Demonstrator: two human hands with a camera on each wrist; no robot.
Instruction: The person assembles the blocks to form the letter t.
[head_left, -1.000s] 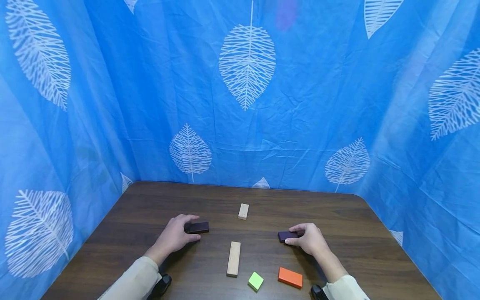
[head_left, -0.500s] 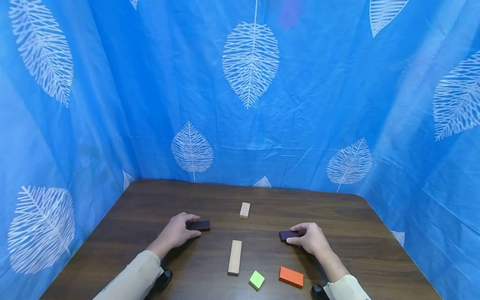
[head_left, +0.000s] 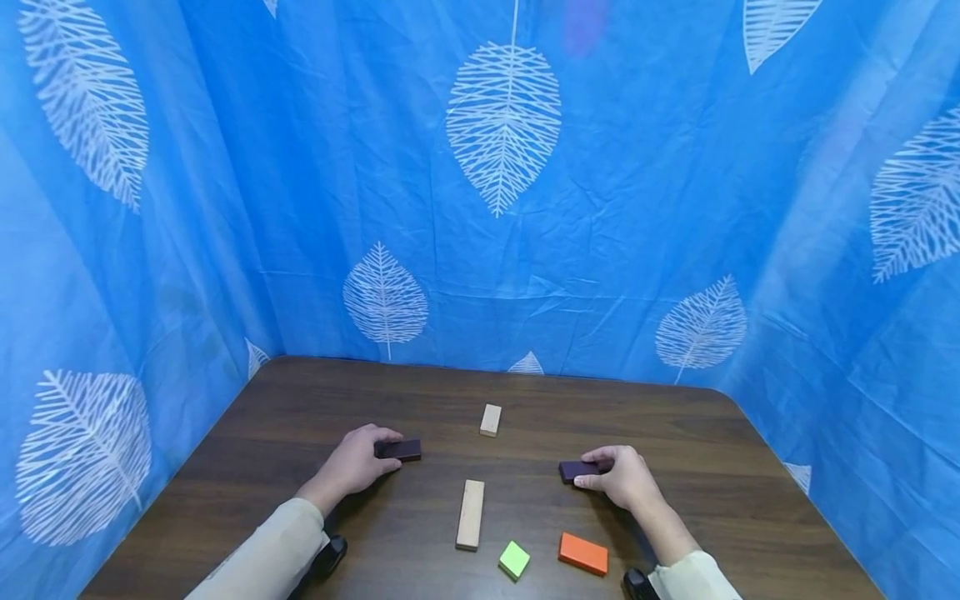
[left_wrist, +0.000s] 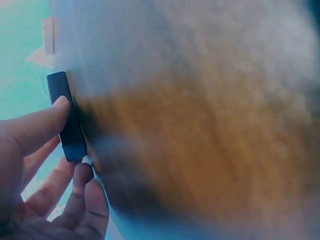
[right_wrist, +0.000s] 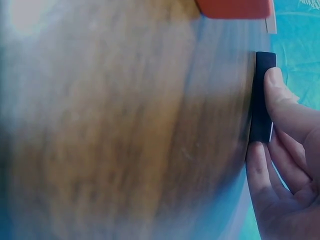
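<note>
Left hand (head_left: 351, 467) pinches dark brown block (head_left: 406, 451) by its outer end, thumb on near side, fingers on far side; block sticks out to the hand's right. Right hand (head_left: 624, 481) grips dark purple block (head_left: 569, 472) the same way, free end pointing left. Short pale block (head_left: 491, 420) between hands, farther out. Long pale block (head_left: 470, 514) right of left hand, nearer the body. Orange block (head_left: 583, 554) below right hand, green block (head_left: 514, 561) left of that, both on table (head_left: 615, 417).
</note>
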